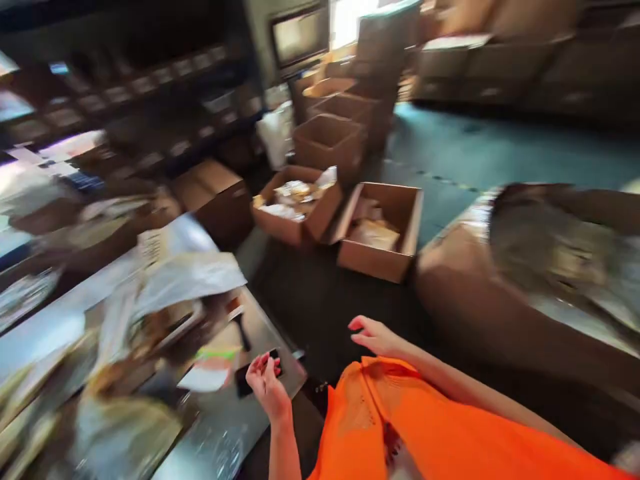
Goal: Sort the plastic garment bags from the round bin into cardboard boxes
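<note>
My left hand (270,388) is over the right edge of the table (260,417), fingers loosely bent with gaps between them and nothing visible in them. Just behind its fingertips is a flat black object (244,383), partly covered by the hand; its kind is blurred. A black-handled brush-like tool (242,328) lies farther back, beside a white and green piece (210,370). In front of my orange garment (365,407), my right hand (377,337) hangs in the air above the dark floor, fingers apart and touching nothing.
Crumpled plastic bags (190,280) cover much of the table at left. Beyond it stand an open carton with wrapped items (280,230) and another open carton (377,263). A large lined container (460,293) is at right. Motion smears much of the view.
</note>
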Demonstrator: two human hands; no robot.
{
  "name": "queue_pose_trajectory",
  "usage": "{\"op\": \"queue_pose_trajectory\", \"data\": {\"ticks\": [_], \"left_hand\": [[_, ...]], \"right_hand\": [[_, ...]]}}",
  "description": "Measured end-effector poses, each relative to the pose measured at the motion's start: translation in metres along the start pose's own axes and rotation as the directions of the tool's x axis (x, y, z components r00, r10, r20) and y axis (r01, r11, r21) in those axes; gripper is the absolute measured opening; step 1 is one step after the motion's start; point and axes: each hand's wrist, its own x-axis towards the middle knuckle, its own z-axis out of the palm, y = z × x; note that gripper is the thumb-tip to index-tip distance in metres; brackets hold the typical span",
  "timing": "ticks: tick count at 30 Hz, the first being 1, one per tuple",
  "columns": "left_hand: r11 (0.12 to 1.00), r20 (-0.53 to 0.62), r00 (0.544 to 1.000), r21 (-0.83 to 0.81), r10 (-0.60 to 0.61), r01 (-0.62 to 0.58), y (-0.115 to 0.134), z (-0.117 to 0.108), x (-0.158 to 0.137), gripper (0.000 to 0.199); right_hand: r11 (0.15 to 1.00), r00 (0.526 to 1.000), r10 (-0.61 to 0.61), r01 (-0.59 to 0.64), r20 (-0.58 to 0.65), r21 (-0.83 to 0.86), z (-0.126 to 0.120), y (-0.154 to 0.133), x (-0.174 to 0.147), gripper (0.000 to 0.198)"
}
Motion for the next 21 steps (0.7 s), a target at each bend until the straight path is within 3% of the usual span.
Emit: {"op": "queue_pose_trajectory", "data": {"ticks": [1, 3, 6, 9, 12, 14, 18, 21], "left_hand": [[0.999, 0.138, 0.99, 0.046, 0.002, -0.009, -0.012, 0.021, -0.022, 0.032], [0.99, 0.386, 0.922, 0.135, -0.026, -0.028, -0.034, 0.065, -0.062, 0.036], [0.963, 0.656, 0.749, 0.25, -0.091, -0.102, -0.056, 0.135, -0.115, 0.041], [0.918, 0.819, 0.554, 0.323, -0.148, -0.232, -0.064, 0.197, -0.157, 0.048], [0.877, 0.913, 0.375, 0.305, -0.159, -0.371, -0.063, 0.25, -0.186, 0.052], [0.854, 0.953, 0.254, 0.268, -0.167, -0.445, -0.062, 0.281, -0.202, 0.049], [0.795, 0.971, 0.024, 0.211, -0.24, -0.569, -0.065, 0.329, -0.233, 0.037], [0.762, 0.938, -0.088, 0.215, -0.335, -0.611, -0.076, 0.361, -0.25, 0.032]], "right_hand": [[0.999, 0.999, -0.029, 0.03, 0.025, -0.041, -0.015, 0.008, -0.009, 0.035], [0.993, 0.997, -0.062, 0.066, 0.045, -0.094, -0.051, 0.033, -0.029, 0.04], [0.996, 0.996, -0.05, 0.045, -0.067, -0.082, -0.109, 0.087, -0.065, 0.042], [0.997, 0.946, 0.066, -0.051, -0.318, 0.058, -0.153, 0.145, -0.107, 0.038], [0.961, 0.828, 0.205, -0.069, -0.522, 0.268, -0.182, 0.193, -0.143, 0.031], [0.902, 0.757, 0.309, -0.041, -0.576, 0.43, -0.196, 0.217, -0.159, 0.027], [0.693, 0.646, 0.55, 0.001, -0.529, 0.721, -0.231, 0.25, -0.165, 0.026], [0.517, 0.594, 0.649, 0.114, -0.475, 0.848, -0.274, 0.268, -0.145, 0.024]]}}
